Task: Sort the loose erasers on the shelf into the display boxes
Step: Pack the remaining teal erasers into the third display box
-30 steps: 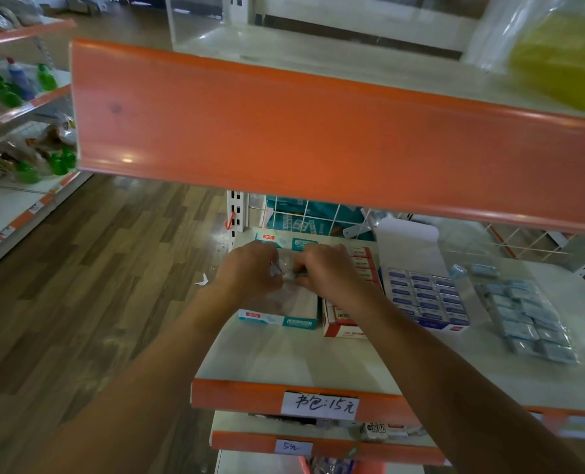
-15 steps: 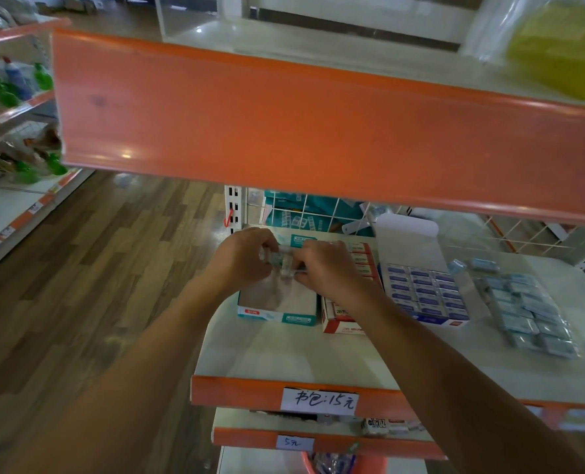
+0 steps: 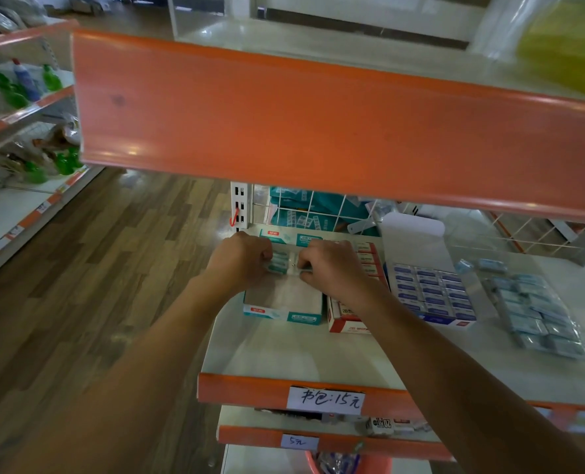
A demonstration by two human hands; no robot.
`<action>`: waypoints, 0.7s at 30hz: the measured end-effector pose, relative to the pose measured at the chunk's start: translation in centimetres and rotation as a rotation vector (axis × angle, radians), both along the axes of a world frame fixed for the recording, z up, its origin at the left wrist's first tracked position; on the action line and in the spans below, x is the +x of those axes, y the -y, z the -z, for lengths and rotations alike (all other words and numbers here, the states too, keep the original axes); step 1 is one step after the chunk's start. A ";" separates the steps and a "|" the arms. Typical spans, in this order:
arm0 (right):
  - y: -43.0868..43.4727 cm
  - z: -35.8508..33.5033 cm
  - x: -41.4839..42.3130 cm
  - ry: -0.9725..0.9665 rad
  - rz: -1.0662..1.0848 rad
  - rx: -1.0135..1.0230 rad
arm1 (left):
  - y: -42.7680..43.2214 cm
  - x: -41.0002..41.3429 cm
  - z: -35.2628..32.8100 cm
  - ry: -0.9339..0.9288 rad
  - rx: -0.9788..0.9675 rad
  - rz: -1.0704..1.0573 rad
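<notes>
Hands: two, both reaching over the shelf (image 3: 301,354) from the near side.
Left hand (image 3: 241,260): fingers curled, pinching the left end of a pack of erasers (image 3: 283,263).
Right hand (image 3: 332,268): fingers curled, pinching the right end of the same pack.
Pack of erasers: one, in clear wrap, held between the two hands above the rear half of the teal box (image 3: 284,317). Two teal-sleeved erasers show beside the left fingers; the rest is hidden behind the knuckles.
Display boxes: three, side by side on the shelf.
Teal box: leftmost, open-topped, its pale floor showing in front of the hands.
Red box (image 3: 349,325): just beside the teal box on its right, partly hidden under the right wrist.
Blue box (image 3: 433,292): third from the left, packed with blue-labelled erasers in three columns, with its white lid flap standing up behind.
Loose erasers (image 3: 540,316): one cluster lying in clear plastic at the right of the shelf, well apart from the hands — too blurred to count. Two more lie separately behind it.
Price labels (image 3: 330,398): two handwritten slips, one on this shelf's orange edge and one on the shelf below.
</notes>
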State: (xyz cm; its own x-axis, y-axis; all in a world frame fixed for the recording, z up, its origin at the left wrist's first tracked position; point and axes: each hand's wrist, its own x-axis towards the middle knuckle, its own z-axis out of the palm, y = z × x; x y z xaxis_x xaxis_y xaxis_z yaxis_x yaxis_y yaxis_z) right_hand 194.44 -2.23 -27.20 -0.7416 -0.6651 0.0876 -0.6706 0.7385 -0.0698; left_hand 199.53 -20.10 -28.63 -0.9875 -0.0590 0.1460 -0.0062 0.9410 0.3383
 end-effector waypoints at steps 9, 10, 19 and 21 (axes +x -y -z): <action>-0.3 0.0 -0.3 0.019 -0.041 0.000 | -0.1 0.2 0.6 -0.048 -0.014 0.062; -0.3 0.0 -0.2 0.015 -0.037 -0.002 | -0.2 0.2 0.6 -0.051 -0.008 0.058; 0.3 -0.2 -0.4 0.014 0.008 0.011 | -1.1 0.4 1.1 -0.061 -0.010 -0.057; 0.4 -0.3 -0.4 0.011 0.007 0.016 | -1.4 0.6 0.7 -0.027 -0.032 -0.064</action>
State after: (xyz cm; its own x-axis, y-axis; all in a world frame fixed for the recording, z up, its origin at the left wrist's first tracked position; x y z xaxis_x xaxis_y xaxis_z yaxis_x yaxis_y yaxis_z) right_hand 194.03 -2.66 -26.93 -0.7474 -0.6609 0.0684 -0.6644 0.7445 -0.0654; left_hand 200.12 -18.68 -29.35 -0.9775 -0.1171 0.1757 -0.0582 0.9493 0.3090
